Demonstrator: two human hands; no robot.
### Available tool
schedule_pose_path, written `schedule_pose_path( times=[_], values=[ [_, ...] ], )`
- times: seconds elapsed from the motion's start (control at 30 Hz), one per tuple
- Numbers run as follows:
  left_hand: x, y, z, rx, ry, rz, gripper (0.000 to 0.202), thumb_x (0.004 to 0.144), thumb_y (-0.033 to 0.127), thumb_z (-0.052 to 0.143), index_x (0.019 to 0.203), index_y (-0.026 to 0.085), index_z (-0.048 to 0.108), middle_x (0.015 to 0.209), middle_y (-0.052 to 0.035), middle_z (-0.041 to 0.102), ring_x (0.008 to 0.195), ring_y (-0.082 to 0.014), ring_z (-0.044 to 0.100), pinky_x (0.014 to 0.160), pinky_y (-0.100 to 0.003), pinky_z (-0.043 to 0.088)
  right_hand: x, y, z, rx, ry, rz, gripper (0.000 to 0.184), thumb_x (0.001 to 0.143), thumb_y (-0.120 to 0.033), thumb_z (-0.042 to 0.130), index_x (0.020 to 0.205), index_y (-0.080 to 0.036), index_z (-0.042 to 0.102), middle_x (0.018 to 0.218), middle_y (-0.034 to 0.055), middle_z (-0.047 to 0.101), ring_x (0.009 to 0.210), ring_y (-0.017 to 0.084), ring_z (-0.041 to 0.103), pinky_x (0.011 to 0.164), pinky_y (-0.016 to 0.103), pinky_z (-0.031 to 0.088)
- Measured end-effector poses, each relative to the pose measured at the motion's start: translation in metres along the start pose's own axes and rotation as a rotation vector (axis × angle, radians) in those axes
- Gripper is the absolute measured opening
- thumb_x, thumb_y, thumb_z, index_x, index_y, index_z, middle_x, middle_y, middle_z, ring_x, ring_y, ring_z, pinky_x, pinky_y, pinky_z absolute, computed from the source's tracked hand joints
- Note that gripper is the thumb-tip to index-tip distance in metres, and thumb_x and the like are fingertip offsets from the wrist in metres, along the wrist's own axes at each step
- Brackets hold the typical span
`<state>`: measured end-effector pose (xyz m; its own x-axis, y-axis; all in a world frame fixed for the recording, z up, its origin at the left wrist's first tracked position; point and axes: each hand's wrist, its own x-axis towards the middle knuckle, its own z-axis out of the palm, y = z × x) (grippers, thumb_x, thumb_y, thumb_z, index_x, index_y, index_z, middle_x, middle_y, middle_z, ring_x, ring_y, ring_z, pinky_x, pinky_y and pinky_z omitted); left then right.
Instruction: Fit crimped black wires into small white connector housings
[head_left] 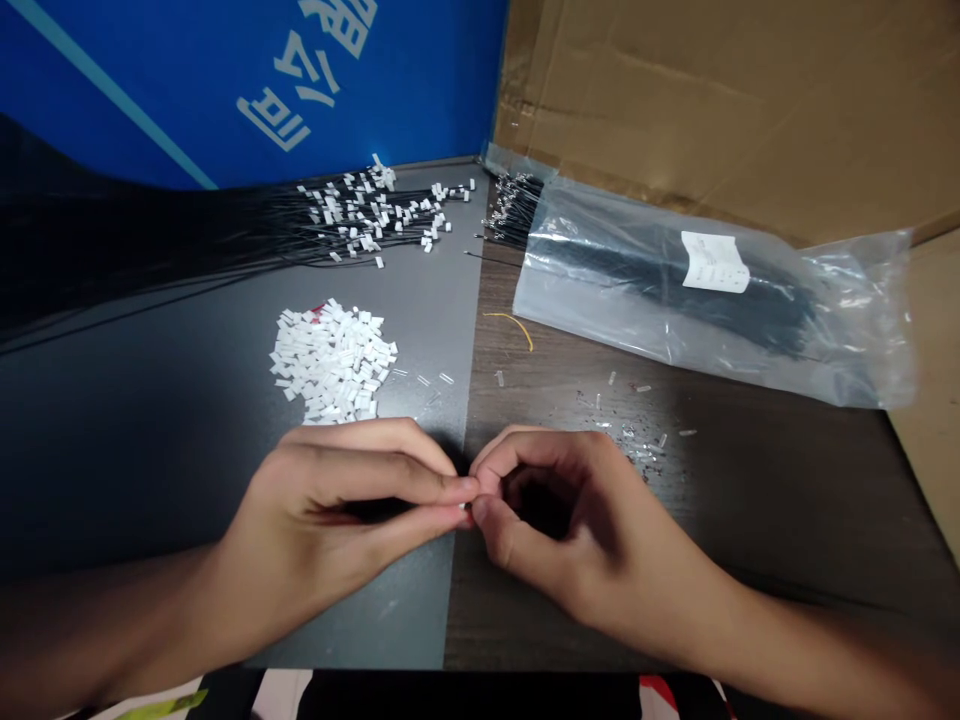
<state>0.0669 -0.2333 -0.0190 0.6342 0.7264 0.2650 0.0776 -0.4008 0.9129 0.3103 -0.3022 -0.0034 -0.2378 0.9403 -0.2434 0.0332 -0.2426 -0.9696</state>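
Note:
My left hand (352,490) and my right hand (562,510) meet fingertip to fingertip over the seam in the table. Between the left thumb and finger shows a sliver of a small white connector housing (463,507), mostly covered. The right thumb and forefinger are pinched against the same spot; whatever lies in them is hidden. Just beyond my left hand is a heap of white connector housings (334,360). Farther back, black wires with white connectors on their ends (375,215) lie in a loose bundle.
A clear plastic bag (637,320) of black wires, with bare metal ends poking out, lies at the back right. Tiny clear and dark scraps (645,445) and a yellow strip (514,322) are scattered nearby. A blue panel (187,80) and a cardboard wall (735,110) stand behind.

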Motion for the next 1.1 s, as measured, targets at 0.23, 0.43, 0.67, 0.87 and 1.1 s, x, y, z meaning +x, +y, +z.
schedule_pose_path(
  times=[0.23, 0.43, 0.67, 0.87, 1.1],
  values=[
    [0.0002, 0.0031, 0.0007, 0.013, 0.026, -0.031, 0.030, 0.107, 0.007, 0.100, 0.115, 0.035, 0.106, 0.104, -0.0001, 0.100, 0.082, -0.0168, 0.094, 0.080, -0.019, 0.076, 0.0014, -0.0028, 0.0036, 0.069, 0.017, 0.044, 0.014, 0.095, -0.012, 0.091, 0.095, -0.020, 0.080, 0.087, -0.0007, 0.078, 0.080, 0.015, 0.071, 0.073, 0.024, 0.055],
    [0.0028, 0.0036, 0.0016, -0.060, 0.063, -0.067, 0.039, 0.103, -0.001, 0.096, 0.119, 0.033, 0.106, 0.105, -0.0006, 0.100, 0.087, -0.0148, 0.095, 0.083, -0.014, 0.075, 0.0021, -0.0077, 0.0000, 0.082, 0.032, 0.062, 0.019, 0.095, -0.015, 0.094, 0.091, -0.021, 0.077, 0.085, -0.0009, 0.076, 0.079, 0.015, 0.068, 0.072, 0.024, 0.053],
    [0.0014, -0.0008, -0.0006, -0.076, 0.058, -0.069, 0.030, 0.103, 0.003, 0.099, 0.111, 0.031, 0.106, 0.103, -0.0021, 0.101, 0.084, -0.0178, 0.096, 0.080, -0.019, 0.077, 0.0021, -0.0030, 0.0013, 0.054, 0.053, 0.000, 0.017, 0.096, -0.014, 0.094, 0.092, -0.021, 0.079, 0.086, -0.0010, 0.077, 0.079, 0.015, 0.069, 0.072, 0.024, 0.054],
    [0.0023, -0.0004, 0.0001, -0.015, 0.031, -0.033, 0.030, 0.106, 0.004, 0.097, 0.115, 0.032, 0.106, 0.105, -0.0032, 0.101, 0.083, -0.0190, 0.096, 0.079, -0.021, 0.077, 0.0018, 0.0004, 0.0022, 0.028, 0.060, -0.041, 0.015, 0.097, -0.009, 0.089, 0.093, -0.020, 0.080, 0.085, -0.0018, 0.076, 0.078, 0.014, 0.067, 0.072, 0.023, 0.052],
    [0.0060, -0.0012, 0.0007, -0.058, 0.048, -0.030, 0.034, 0.104, 0.000, 0.095, 0.114, 0.032, 0.105, 0.105, -0.0011, 0.100, 0.088, -0.0152, 0.096, 0.083, -0.015, 0.074, 0.0018, -0.0003, 0.0039, 0.005, 0.081, -0.019, 0.011, 0.102, -0.016, 0.093, 0.097, -0.020, 0.084, 0.087, -0.0004, 0.079, 0.079, 0.015, 0.070, 0.070, 0.024, 0.053]
  ],
)
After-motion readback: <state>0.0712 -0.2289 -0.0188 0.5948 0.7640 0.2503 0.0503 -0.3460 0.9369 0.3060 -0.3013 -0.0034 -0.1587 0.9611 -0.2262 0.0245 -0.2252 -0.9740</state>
